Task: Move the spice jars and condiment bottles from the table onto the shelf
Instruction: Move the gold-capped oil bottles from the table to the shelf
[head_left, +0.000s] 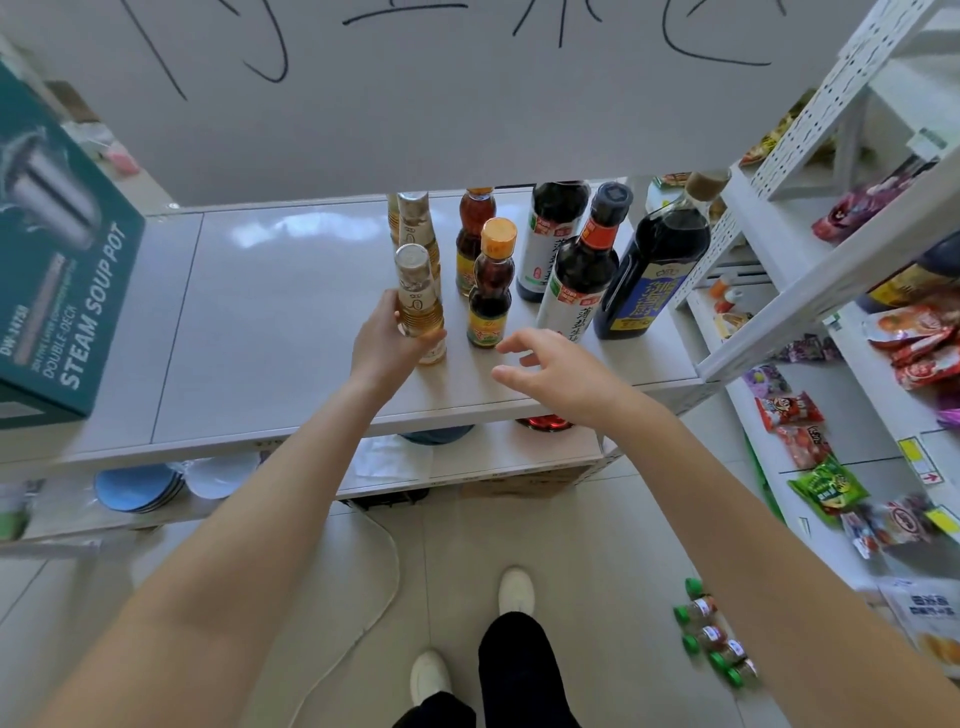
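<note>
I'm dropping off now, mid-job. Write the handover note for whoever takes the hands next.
Left hand grips a pale silver-capped bottle, upright at the shelf front.
Right hand open, empty, hovering beside the orange-capped bottle.
Done: more bottles, three dark bottles among them, stand on the shelf.
Left: release the held one; fetch the green-capped jars lying low at right, off the shelf.

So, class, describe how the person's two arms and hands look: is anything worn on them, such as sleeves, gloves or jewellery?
The left arm and the right arm are bare as far as the frame shows, with no sleeve in view. The left hand and the right hand wear no gloves, and no ring, watch or bracelet shows.
</note>
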